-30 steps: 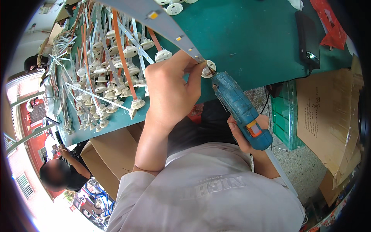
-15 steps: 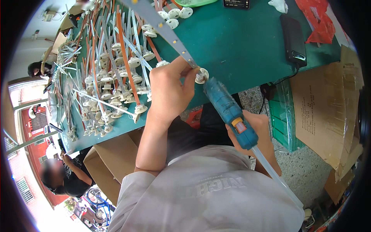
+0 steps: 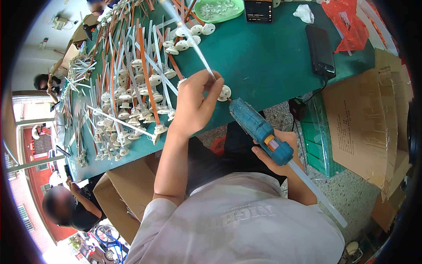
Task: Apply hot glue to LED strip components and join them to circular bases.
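My left hand (image 3: 192, 102) pinches the lower end of a narrow white LED strip (image 3: 190, 38), which slants up and away over the green table. At that end, by my fingertips, is a round white plastic base (image 3: 224, 93). My right hand (image 3: 283, 147) is wrapped round a teal hot glue gun (image 3: 251, 119). The gun's nozzle points up and left, close to the base; whether it touches cannot be told. A long translucent glue stick (image 3: 318, 193) sticks out of the gun's rear.
Many strips on white bases (image 3: 154, 80) crowd the table's left. Farther back are a green tray (image 3: 220, 17) of small clear pieces, a phone (image 3: 258, 11), a black power bank (image 3: 320, 50) with a cable and a red bag (image 3: 347, 26). Cardboard boxes (image 3: 360, 127) flank me; another person (image 3: 72, 204) sits left.
The LED strip has turned from its lit-dot face to nearly edge-on. The base and the glue gun's nozzle have shifted slightly left and down in view. Both hands keep their holds.
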A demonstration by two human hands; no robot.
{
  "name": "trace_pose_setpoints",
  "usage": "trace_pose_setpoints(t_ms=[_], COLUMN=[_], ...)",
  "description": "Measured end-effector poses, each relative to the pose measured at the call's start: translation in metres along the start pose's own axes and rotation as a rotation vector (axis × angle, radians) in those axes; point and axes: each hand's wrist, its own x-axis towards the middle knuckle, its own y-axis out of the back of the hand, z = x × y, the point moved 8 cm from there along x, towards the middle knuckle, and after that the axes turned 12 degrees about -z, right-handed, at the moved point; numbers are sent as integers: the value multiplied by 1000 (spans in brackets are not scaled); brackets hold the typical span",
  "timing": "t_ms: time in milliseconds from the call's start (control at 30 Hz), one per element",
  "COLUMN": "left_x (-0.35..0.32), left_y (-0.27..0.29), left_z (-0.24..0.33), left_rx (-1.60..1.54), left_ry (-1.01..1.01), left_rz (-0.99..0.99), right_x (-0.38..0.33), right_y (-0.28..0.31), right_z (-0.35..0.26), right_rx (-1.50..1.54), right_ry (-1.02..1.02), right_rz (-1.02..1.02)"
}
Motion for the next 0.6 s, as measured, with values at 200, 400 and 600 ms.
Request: trace_pose_setpoints(t_ms=[200,400,600], left_x=[0,0,-1], left_y=[0,15,18], left_z=[16,7,2], left_rx=[171,237,314], left_ry=[-135,36,35], left_rz=[-126,25,80], right_x=[0,5,17], right_y=[5,4,11], right_z=[-3,-4,-8], right_rx=[-5,-22,-10], right_ry=[55,3,96], right_rz=[23,-86,20])
